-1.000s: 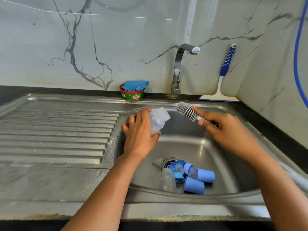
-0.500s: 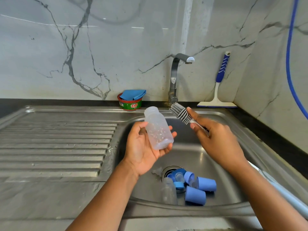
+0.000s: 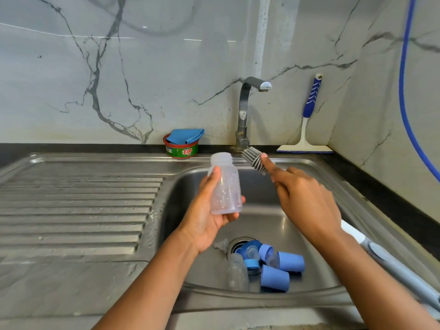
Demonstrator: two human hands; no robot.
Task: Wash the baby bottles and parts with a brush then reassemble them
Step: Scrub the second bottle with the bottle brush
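Draining board: the ribbed steel draining board (image 3: 78, 206) is lying far left of the curved steel tap (image 3: 245, 115), showing water drops.
Soap tub: the round red-and-green tub (image 3: 182, 150) is sitting just left of the tap's base, carrying a folded blue cloth (image 3: 185, 135) on top.
Left hand: the left hand (image 3: 207, 225) is gripping the translucent plastic baby bottle (image 3: 225, 186) below the tap, fingers wrapped round its lower body, open neck pointing up.
Brush: the grey-bristled bottle brush (image 3: 253, 159) is hovering before the tap's base, beside the bottle's mouth, not inside.
Right hand: the right hand (image 3: 307, 201) is clamping the brush handle, forefinger stretching toward the bristles.
Sink bowl: the steel sink bowl (image 3: 262, 229) below the tap is holding a second clear bottle (image 3: 237, 272), two blue cylindrical caps (image 3: 275, 278), blue collars and clear teats.
Progress: seemingly early; the held bottle is awaiting scrubbing, the rest is waiting, nothing is being reassembled.
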